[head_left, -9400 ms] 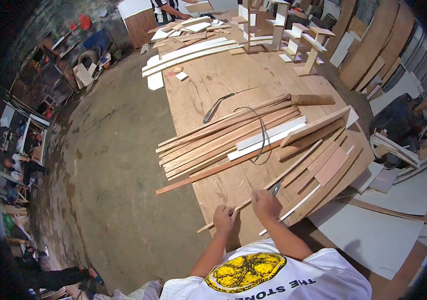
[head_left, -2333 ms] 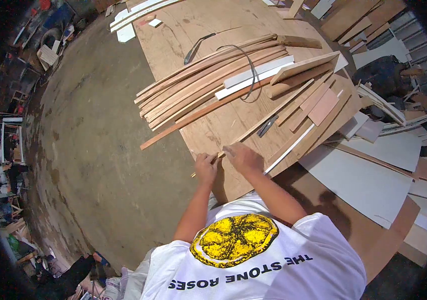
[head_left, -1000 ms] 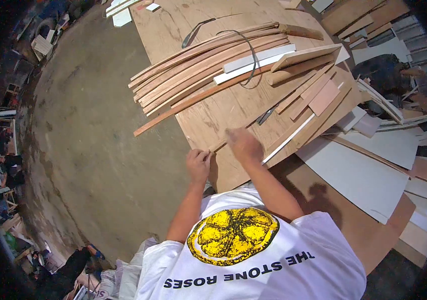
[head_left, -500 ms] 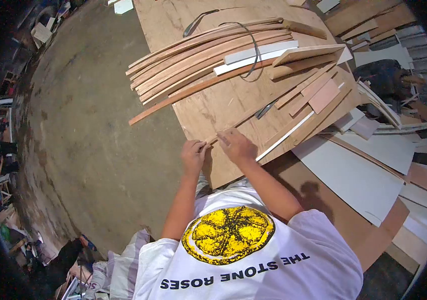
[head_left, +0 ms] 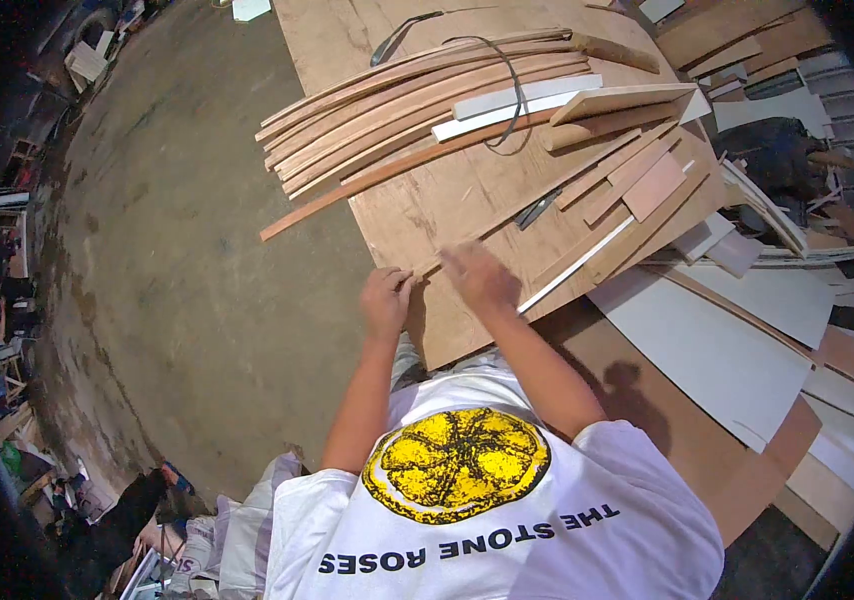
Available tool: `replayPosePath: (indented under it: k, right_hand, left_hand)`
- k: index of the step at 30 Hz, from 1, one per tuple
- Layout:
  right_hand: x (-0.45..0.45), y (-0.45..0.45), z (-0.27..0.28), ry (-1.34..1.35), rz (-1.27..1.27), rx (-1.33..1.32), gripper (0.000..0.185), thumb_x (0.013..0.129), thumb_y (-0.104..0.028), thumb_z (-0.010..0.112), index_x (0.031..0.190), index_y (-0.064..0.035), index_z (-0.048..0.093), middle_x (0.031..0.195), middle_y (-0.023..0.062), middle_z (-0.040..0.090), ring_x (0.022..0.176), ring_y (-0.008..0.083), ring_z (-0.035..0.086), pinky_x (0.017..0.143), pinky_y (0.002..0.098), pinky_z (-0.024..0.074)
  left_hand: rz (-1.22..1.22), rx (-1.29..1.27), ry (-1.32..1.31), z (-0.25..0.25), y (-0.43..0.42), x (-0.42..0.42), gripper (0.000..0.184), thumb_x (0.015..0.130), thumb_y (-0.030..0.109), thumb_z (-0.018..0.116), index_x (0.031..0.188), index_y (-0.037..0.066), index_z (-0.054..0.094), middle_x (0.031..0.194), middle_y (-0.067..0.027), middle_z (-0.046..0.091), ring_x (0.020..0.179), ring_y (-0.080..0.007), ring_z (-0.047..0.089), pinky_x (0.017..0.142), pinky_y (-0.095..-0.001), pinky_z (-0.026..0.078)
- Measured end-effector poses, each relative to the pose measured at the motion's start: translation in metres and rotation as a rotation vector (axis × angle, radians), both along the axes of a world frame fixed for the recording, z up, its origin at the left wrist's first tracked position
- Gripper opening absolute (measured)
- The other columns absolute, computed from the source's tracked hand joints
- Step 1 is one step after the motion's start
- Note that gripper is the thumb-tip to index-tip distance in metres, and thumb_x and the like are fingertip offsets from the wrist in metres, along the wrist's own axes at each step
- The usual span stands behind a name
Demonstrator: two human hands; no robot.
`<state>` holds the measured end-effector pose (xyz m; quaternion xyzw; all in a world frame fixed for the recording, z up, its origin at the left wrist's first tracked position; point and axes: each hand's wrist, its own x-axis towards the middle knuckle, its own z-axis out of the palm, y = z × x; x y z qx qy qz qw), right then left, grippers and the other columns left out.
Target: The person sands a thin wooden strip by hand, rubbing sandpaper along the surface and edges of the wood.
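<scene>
My left hand (head_left: 386, 300) pinches the near end of a thin wooden strip (head_left: 504, 224) at the left edge of a plywood sheet (head_left: 407, 215). The strip runs away from me to the upper right across the sheet. My right hand (head_left: 484, 280) is at the strip just right of my left hand; its fingers are smeared by motion, so their grip is unclear. Beside the strip lies a small dark tool (head_left: 539, 208), perhaps a cutter. A narrow white strip (head_left: 577, 265) rests to the right of my right hand.
A bundle of long wooden strips (head_left: 367, 125) overhangs the sheet's left edge, with a dark cord (head_left: 521, 95) across it. Short wood offcuts (head_left: 652, 185) lie at the right. White panels (head_left: 717, 350) lean below. Concrete floor (head_left: 197, 240) is at left.
My right hand has shifted slightly up and right along the strip and is now blurred. My left hand stays at the strip's near end. The view has tilted a little.
</scene>
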<state>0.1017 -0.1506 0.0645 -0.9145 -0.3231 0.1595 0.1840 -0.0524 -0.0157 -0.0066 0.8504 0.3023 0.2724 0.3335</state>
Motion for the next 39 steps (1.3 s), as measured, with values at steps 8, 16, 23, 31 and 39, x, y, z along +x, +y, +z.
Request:
replayPosePath:
  k: [8,16,23,31,39]
  right_hand:
    - [-0.01,0.011,0.022,0.036,-0.175,-0.025,0.047,0.105,-0.061,0.061,0.12,-0.0196,0.079,0.114,0.0144,0.079,0.106,0.0424,0.076,0.086,0.055,0.0611]
    - [0.018,0.014,0.013,-0.006,-0.224,0.082,0.038,0.103,-0.054,0.068,0.123,-0.0238,0.08,0.116,0.0126,0.078,0.107,0.0412,0.074,0.087,0.0535,0.0599]
    - [-0.02,0.009,0.032,0.166,0.068,-0.13,0.047,0.102,-0.059,0.067,0.119,-0.0168,0.08,0.124,0.0128,0.077,0.111,0.0401,0.074,0.087,0.0555,0.0601]
    - [0.03,-0.011,-0.03,-0.109,-0.117,-0.029,0.04,0.103,-0.049,0.07,0.122,-0.016,0.08,0.121,0.0123,0.078,0.112,0.0392,0.074,0.091,0.0517,0.0607]
    - [0.013,-0.002,-0.02,-0.02,-0.151,-0.09,0.038,0.102,-0.05,0.072,0.117,-0.0169,0.082,0.112,0.0142,0.078,0.103,0.0411,0.075,0.086,0.0532,0.061]
  left_hand:
    - [0.0,-0.048,0.044,-0.015,0.007,0.004,0.024,0.082,0.023,0.093,0.095,0.005,0.087,0.095,-0.012,0.08,0.089,-0.0298,0.076,0.081,-0.0422,0.06]
    - [0.003,-0.035,0.01,-0.007,0.007,0.003,0.021,0.079,0.022,0.094,0.09,0.006,0.085,0.092,-0.0105,0.078,0.087,-0.0298,0.073,0.079,-0.0418,0.059]
    - [-0.02,0.063,-0.001,-0.014,-0.013,-0.003,0.021,0.078,0.02,0.095,0.091,0.007,0.085,0.096,-0.0116,0.079,0.093,-0.031,0.074,0.084,-0.042,0.058]
    - [-0.021,0.016,-0.107,-0.003,-0.015,-0.001,0.023,0.077,0.012,0.094,0.094,0.004,0.081,0.096,-0.0103,0.077,0.088,-0.0296,0.072,0.078,-0.0404,0.058]
    - [-0.018,-0.016,-0.085,0.0,-0.014,-0.004,0.022,0.078,0.013,0.094,0.094,0.005,0.082,0.097,-0.0107,0.078,0.089,-0.0293,0.073,0.08,-0.0395,0.059]
